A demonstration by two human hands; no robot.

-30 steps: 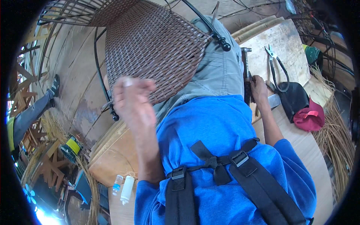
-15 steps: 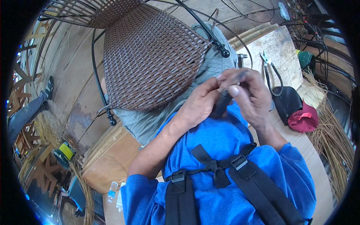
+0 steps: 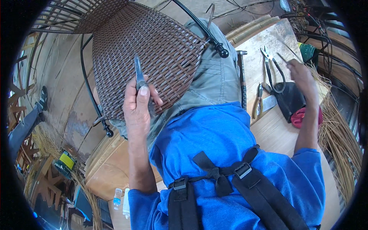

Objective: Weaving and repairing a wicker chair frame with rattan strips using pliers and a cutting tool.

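Observation:
My left hand (image 3: 138, 107) is closed round the dark handle of a knife (image 3: 138, 68). Its narrow metal blade points up, over the woven seat of a brown wicker chair (image 3: 142, 50) that lies across my lap. Out to the right, my right hand (image 3: 303, 78) is slightly blurred, its fingers pinching a thin dark strip (image 3: 281, 57). Below and left of that hand lie long-handled cutters (image 3: 271, 67) with open jaws and smaller pliers (image 3: 258, 100) with tan handles. Beside my thigh is a hammer (image 3: 242, 73).
A black cloth (image 3: 287, 100) and a red cap (image 3: 303, 118) lie under my right forearm. A bundle of dry strands (image 3: 339, 142) runs down the right side. Plastic bottles (image 3: 117, 198) stand at lower left; another person's leg (image 3: 27, 122) reaches in at far left.
My hands have parted from in front of my belly. The left has gone left with the knife; the right has swung out to the right. The pliers and hammer now show fully.

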